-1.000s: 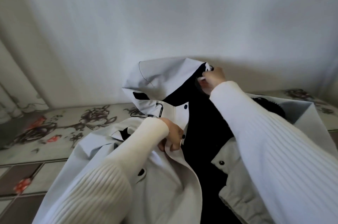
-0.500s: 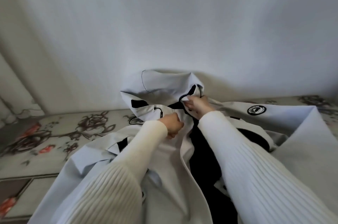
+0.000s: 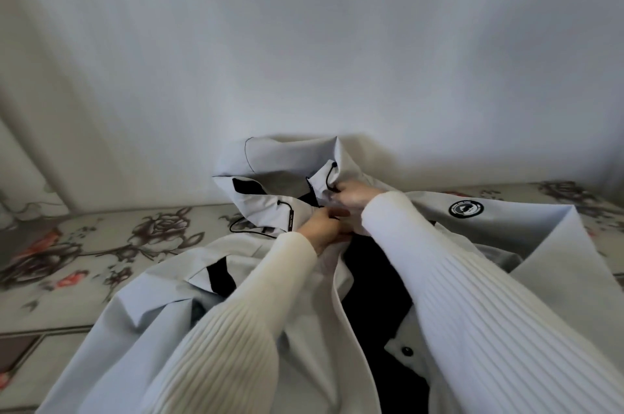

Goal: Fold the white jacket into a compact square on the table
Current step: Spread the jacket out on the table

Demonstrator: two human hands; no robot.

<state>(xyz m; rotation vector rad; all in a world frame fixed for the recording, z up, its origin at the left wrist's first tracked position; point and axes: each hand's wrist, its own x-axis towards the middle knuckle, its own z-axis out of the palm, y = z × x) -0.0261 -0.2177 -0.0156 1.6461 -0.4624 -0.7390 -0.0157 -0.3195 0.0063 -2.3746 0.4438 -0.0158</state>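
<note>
The white jacket [image 3: 141, 319] lies spread on the table, front open, showing its black lining [image 3: 371, 282]. Its hood [image 3: 287, 157] leans against the wall at the back. A round black badge [image 3: 466, 209] sits on the right sleeve. My left hand [image 3: 322, 228] grips the left front edge at the collar. My right hand [image 3: 354, 192] pinches the right collar edge just below the hood, beside a black drawcord. Both hands are close together at the neckline. My white ribbed sleeves cover much of the jacket's lower part.
The table [image 3: 84, 244] wears a pale cloth printed with dark and red flowers. A white wall [image 3: 304, 42] rises right behind the hood. At the lower left the table's edge [image 3: 40, 332] drops to a darker tiled floor.
My right hand came down from holding the hood up to the collar, and the hood dropped against the wall. My left hand moved up the front edge to meet it. The right sleeve's badge came into view.
</note>
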